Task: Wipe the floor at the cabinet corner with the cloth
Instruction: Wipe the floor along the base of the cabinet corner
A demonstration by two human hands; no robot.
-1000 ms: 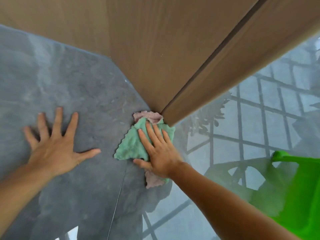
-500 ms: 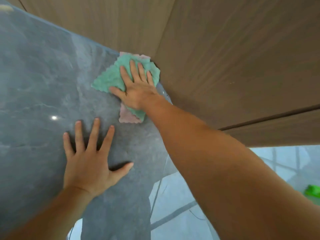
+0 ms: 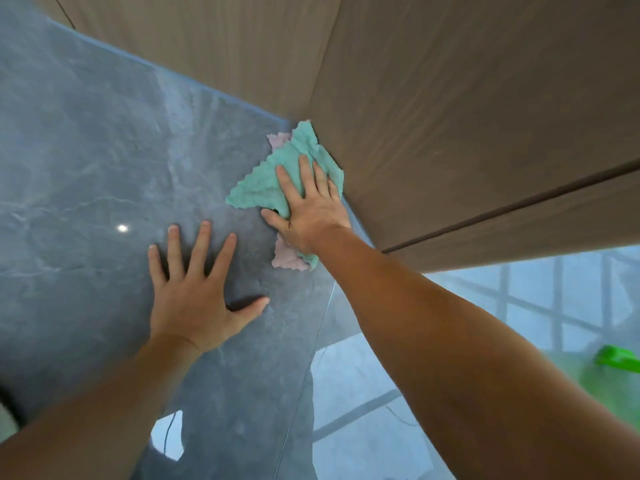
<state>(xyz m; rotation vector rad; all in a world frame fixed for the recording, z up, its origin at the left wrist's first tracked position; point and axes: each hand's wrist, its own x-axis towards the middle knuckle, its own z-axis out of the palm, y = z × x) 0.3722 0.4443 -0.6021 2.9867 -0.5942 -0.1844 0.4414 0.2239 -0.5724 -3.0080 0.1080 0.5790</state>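
The grey floor [image 3: 104, 140] is meeting the brown cabinet [image 3: 450, 116] at a corner. The right hand [image 3: 313, 211] is pressing flat, fingers spread, on the green-and-pink cloth [image 3: 263, 187] there. The left hand [image 3: 194, 289] is bracing open beside it. A green object [image 3: 616, 358], possibly a bucket, is lying blurred at the right.

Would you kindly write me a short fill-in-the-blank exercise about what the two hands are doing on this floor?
1. The right hand presses flat on the ____ cloth beside the wooden cabinet.
2. The left hand rests on the grey floor with its fingers ____.
3. A second layer of cloth showing under the top one is ____ in colour.
4. At the right edge of the view lies a bright ____ object.

Missing words: green; spread; pink; green
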